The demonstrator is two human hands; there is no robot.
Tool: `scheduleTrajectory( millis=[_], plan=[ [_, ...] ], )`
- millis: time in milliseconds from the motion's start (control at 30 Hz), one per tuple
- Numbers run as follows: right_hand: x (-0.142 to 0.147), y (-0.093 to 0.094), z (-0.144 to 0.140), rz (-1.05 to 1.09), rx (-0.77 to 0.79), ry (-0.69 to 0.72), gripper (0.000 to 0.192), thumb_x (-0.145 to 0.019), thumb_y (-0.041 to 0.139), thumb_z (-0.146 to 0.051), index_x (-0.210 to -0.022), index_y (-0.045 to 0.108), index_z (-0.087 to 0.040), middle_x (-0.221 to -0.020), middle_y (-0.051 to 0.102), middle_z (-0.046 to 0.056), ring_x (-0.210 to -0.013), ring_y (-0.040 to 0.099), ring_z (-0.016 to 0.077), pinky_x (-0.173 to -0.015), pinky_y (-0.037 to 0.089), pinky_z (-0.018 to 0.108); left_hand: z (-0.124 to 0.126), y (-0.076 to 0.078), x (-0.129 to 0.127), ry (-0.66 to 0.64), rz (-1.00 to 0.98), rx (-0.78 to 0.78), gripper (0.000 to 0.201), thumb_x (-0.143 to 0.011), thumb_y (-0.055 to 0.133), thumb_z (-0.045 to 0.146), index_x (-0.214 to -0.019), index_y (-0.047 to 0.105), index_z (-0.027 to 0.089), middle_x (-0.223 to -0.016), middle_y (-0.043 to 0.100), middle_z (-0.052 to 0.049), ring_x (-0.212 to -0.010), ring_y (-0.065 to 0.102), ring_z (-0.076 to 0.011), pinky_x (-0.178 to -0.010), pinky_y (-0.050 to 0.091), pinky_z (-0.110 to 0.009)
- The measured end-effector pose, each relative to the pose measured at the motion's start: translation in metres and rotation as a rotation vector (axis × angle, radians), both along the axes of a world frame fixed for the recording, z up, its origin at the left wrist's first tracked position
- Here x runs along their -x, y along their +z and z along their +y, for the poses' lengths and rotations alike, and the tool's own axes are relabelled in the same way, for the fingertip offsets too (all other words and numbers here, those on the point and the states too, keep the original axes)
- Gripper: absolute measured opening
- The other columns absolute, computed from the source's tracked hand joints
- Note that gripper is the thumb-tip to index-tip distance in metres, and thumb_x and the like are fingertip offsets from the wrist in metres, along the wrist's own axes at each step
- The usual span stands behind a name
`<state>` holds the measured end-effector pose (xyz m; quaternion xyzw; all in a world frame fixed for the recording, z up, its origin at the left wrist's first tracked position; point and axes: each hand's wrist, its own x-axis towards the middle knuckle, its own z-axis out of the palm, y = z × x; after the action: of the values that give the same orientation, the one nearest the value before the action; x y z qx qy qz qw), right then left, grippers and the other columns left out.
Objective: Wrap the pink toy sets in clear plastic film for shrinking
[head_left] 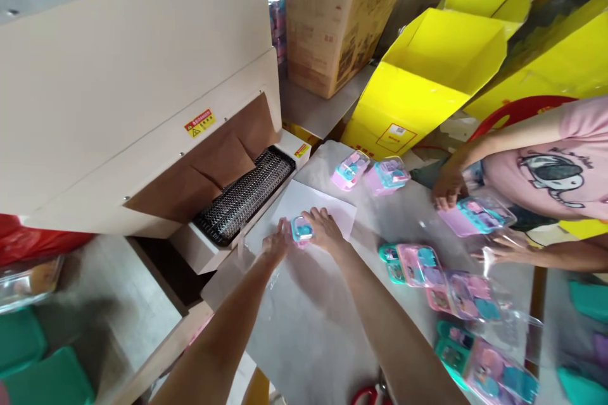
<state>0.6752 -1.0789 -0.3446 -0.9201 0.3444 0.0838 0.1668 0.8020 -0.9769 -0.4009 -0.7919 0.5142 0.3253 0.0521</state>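
Observation:
Both my hands hold a small pink-and-blue plastic box (301, 229) between them, over a white sheet (342, 210) on the grey table. My left hand (276, 242) grips its left side, with the fingers bent in. On the other side, my right hand (324, 228) has its fingers curled round the box's right edge. See-through film shows near my left hand. Two similar boxes (350, 169) stand behind, towards the yellow cartons. To the right lie several pink, teal and blue boxes (418, 264) in see-through wrapping.
A beige machine (142, 76) with brown flaps and a mesh conveyor (247, 193) stands ahead to the left. Across the table, a co-worker's hands (449, 186) handle another wrapped box (479, 214). Red-handled scissors (368, 395) lie at the near edge. Yellow cartons (413, 98) stand behind.

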Motion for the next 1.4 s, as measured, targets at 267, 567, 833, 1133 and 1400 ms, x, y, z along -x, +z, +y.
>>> scheduleTrajectory(
  millis=[267, 567, 833, 1133, 1400],
  plan=[
    [0.122, -0.021, 0.068, -0.119, -0.044, 0.134, 0.069, -0.066, 0.039, 0.007, -0.125, 0.053, -0.027, -0.127, 0.051, 0.005, -0.121, 0.039, 0.0249, -0.092, 0.044, 0.038, 0.0, -0.005, -0.005, -0.012, 0.037, -0.072, 0.075, -0.078, 0.051, 0.013, -0.146, 0.02, 0.023, -0.154, 0.01, -0.01, -0.099, 0.061, -0.0336, -0.082, 0.049, -0.046],
    [0.194, -0.023, 0.142, -0.164, -0.077, -0.127, 0.068, -0.078, 0.047, -0.014, -0.143, 0.026, -0.023, -0.144, 0.032, 0.011, -0.135, 0.024, 0.0276, -0.095, 0.044, 0.045, 0.09, 0.014, 0.067, -0.169, 0.341, -0.047, 0.073, -0.079, 0.046, 0.023, -0.146, 0.017, 0.027, -0.154, 0.011, -0.006, -0.088, 0.064, -0.0244, -0.079, 0.051, -0.04],
    [0.179, -0.044, 0.15, -0.402, -0.182, -0.339, 0.06, -0.079, 0.057, -0.046, -0.131, 0.042, -0.02, -0.129, 0.047, 0.014, -0.123, 0.043, 0.0282, -0.098, 0.043, 0.048, 0.096, -0.003, 0.119, -0.013, 0.761, 0.121, 0.088, -0.063, 0.072, 0.035, -0.139, 0.028, 0.024, -0.147, 0.034, -0.009, -0.125, 0.044, -0.027, -0.094, 0.046, -0.036],
    [0.158, -0.053, 0.218, -0.793, -0.294, -1.165, 0.051, -0.076, 0.061, -0.044, -0.119, 0.045, -0.022, -0.114, 0.047, 0.01, -0.102, 0.054, 0.0219, -0.078, 0.056, 0.041, 0.1, -0.01, 0.113, 0.019, 0.73, 0.095, 0.098, -0.06, 0.076, 0.04, -0.14, 0.024, 0.021, -0.146, 0.035, -0.013, -0.12, 0.049, -0.0321, -0.094, 0.045, -0.04],
    [0.131, -0.024, 0.205, -0.739, -0.132, -1.195, 0.038, -0.077, 0.061, -0.044, -0.106, 0.052, -0.021, -0.105, 0.052, 0.008, -0.09, 0.056, 0.0183, -0.068, 0.057, 0.033, 0.103, 0.001, 0.115, 0.234, 0.938, 0.202, 0.077, -0.064, 0.072, 0.046, -0.126, 0.034, 0.02, -0.116, 0.062, -0.006, -0.103, 0.06, -0.0238, -0.088, 0.048, -0.035]
  ],
)
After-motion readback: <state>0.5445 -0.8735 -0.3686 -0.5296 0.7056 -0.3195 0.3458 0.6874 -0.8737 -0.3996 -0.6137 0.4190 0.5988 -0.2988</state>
